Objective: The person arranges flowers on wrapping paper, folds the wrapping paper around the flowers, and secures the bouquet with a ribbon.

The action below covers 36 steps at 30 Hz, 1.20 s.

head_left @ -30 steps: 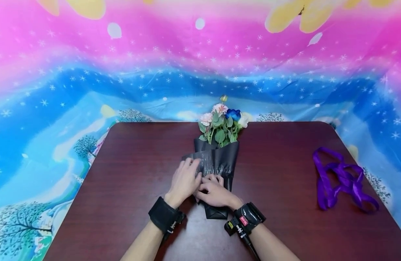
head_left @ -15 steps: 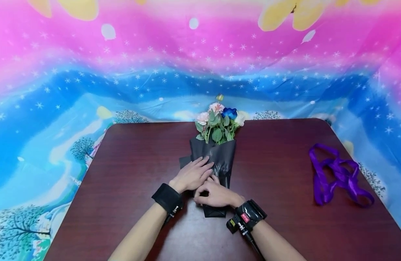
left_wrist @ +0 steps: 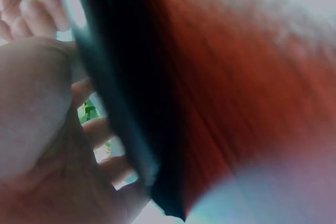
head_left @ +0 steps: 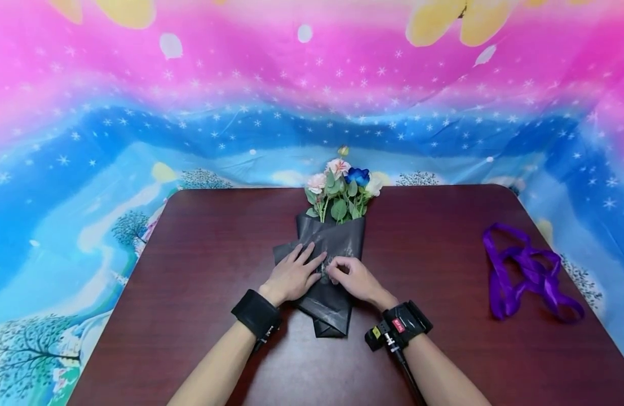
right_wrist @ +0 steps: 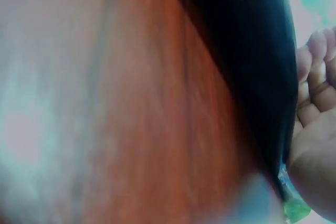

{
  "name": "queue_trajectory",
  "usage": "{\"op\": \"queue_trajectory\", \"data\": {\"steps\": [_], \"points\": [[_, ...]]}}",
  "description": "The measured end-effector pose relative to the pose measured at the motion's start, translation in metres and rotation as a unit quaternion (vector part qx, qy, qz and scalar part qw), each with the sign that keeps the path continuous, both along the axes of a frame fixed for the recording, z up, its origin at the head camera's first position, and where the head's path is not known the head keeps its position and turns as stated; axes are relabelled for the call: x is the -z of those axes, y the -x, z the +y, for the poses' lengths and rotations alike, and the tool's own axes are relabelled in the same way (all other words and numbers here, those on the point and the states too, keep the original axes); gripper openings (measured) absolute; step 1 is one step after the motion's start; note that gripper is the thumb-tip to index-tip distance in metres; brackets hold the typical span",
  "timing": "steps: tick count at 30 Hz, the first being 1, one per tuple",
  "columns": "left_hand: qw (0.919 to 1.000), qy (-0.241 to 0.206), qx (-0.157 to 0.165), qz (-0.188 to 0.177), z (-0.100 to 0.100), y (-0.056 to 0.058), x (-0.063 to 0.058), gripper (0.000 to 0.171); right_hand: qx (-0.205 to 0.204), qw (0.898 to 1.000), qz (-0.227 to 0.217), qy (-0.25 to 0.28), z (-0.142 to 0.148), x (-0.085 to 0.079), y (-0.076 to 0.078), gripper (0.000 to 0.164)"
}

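Observation:
A bouquet of artificial-looking flowers [head_left: 339, 186], pink, blue and white with green leaves, lies in black wrapping paper [head_left: 332, 307] on the table. My left hand [head_left: 291, 278] presses on the paper's left side, its fingers straight and spread. Near the paper's creased middle, my right hand [head_left: 359, 279] pinches with bent fingers, thumb and forefinger tips together at the surface. Dark paper [left_wrist: 121, 87] crosses the left wrist view beside the left palm. Curled right fingers [right_wrist: 317, 51] show at the edge of the right wrist view, beside the dark sheet.
A loosely looped purple ribbon [head_left: 525, 276] lies toward the right side of the dark red-brown table [head_left: 190, 242]. A printed cloth [head_left: 271, 113] in pink and blue hangs behind the table and at its sides. Both wrists wear black straps with cameras.
My right hand has moved up and to the right from the lower paper. A layer of paper now lies across the bottom front, with a pointed lower corner. My left fingers have spread.

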<state>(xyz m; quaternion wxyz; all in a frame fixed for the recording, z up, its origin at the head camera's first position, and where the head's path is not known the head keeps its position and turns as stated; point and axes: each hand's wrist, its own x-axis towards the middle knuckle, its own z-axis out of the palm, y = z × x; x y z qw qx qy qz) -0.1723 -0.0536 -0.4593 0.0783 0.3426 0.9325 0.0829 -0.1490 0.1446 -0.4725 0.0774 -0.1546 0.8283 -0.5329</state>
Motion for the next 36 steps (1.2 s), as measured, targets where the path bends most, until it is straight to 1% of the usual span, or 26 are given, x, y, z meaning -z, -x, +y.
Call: {"op": "queue_trajectory", "data": {"steps": [2, 3, 4, 7, 8, 9, 10, 11, 13, 15, 16, 18, 21, 23, 26, 29, 33, 36], "points": [[1.0, -0.002, -0.005, 0.003, 0.0, -0.001, -0.001, 0.049, 0.0, 1.0, -0.019, 0.005, -0.001, 0.002, 0.0, 0.025], [0.9999, -0.001, -0.008, 0.013, 0.0, -0.003, -0.002, 0.048, -0.001, 1.0, -0.028, 0.009, -0.001, 0.002, 0.0, 0.025], [0.9995, -0.002, -0.008, 0.029, 0.001, -0.004, -0.003, 0.047, -0.004, 0.999, -0.035, 0.01, -0.002, 0.002, 0.001, 0.025], [0.9961, -0.005, 0.006, 0.087, 0.007, -0.012, -0.006, 0.047, -0.02, 0.998, -0.053, 0.013, -0.002, 0.0, 0.002, 0.025], [0.9945, -0.011, 0.012, 0.103, 0.009, -0.016, -0.006, 0.046, -0.024, 0.998, -0.059, 0.016, -0.002, 0.0, 0.003, 0.025], [0.9936, -0.013, 0.016, 0.111, 0.012, -0.02, -0.007, 0.046, -0.027, 0.997, -0.065, 0.019, -0.002, -0.001, 0.004, 0.026], [0.9936, -0.019, 0.017, 0.11, 0.015, -0.024, -0.007, 0.046, -0.028, 0.997, -0.073, 0.025, -0.002, -0.002, 0.005, 0.026], [0.9946, -0.021, 0.015, 0.1, 0.018, -0.028, -0.008, 0.049, -0.027, 0.996, -0.08, 0.033, -0.001, -0.002, 0.006, 0.026], [0.9976, -0.017, -0.004, 0.067, 0.023, -0.035, -0.007, 0.058, -0.013, 0.994, -0.098, 0.047, -0.001, -0.004, 0.009, 0.026], [0.9988, 0.002, -0.028, 0.039, 0.027, -0.04, -0.006, 0.074, 0.006, 0.991, -0.114, 0.073, 0.0, -0.005, 0.011, 0.026], [0.9987, 0.014, -0.037, 0.031, 0.029, -0.042, -0.006, 0.081, 0.02, 0.988, -0.127, 0.089, 0.0, -0.006, 0.012, 0.026], [0.9979, 0.042, -0.044, 0.021, 0.031, -0.044, -0.005, 0.091, 0.048, 0.981, -0.149, 0.118, 0.001, -0.005, 0.014, 0.025], [0.9961, 0.075, -0.041, 0.02, 0.034, -0.045, -0.006, 0.099, 0.081, 0.967, -0.179, 0.162, 0.004, -0.003, 0.017, 0.024], [0.9952, 0.086, -0.041, 0.019, 0.034, -0.046, -0.006, 0.103, 0.091, 0.956, -0.204, 0.188, 0.005, -0.001, 0.02, 0.024], [0.994, 0.098, -0.044, 0.021, 0.035, -0.046, -0.004, 0.105, 0.094, 0.94, -0.243, 0.221, 0.009, 0.001, 0.025, 0.029], [0.993, 0.107, -0.047, 0.018, 0.036, -0.047, -0.002, 0.105, 0.086, 0.923, -0.279, 0.252, 0.015, 0.002, 0.032, 0.038], [0.9919, 0.118, -0.045, 0.018, 0.037, -0.047, -0.001, 0.103, 0.074, 0.908, -0.303, 0.28, 0.025, 0.002, 0.043, 0.047], [0.9912, 0.124, -0.043, 0.02, 0.038, -0.048, -0.002, 0.102, 0.076, 0.895, -0.313, 0.307, 0.032, 0.001, 0.051, 0.05]]}}
